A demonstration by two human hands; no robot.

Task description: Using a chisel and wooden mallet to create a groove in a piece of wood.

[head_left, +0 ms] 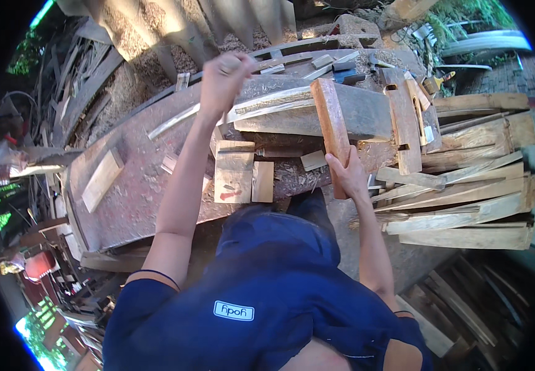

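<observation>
My right hand (351, 173) grips the near end of a long reddish-brown wooden bar (330, 114), thumb along its edge. The bar tilts up and away over the workbench (137, 167). My left hand (225, 80) is raised over the far middle of the bench, fingers curled in. What it holds, if anything, cannot be made out. Beyond the bar lies a broad grey-brown plank (363, 111). Below my left hand are a pale board with a red mark (234, 173) and a smaller wood block (262, 182) beside it, near the bench's front edge.
Stacked rough boards (465, 210) fill the right side. A slotted wooden piece (401, 117) and a yellow-handled brush (438, 81) lie at the far right. An offcut (102, 179) rests on the bench's left. Shavings (122, 99) and corrugated sheets (187, 25) are behind.
</observation>
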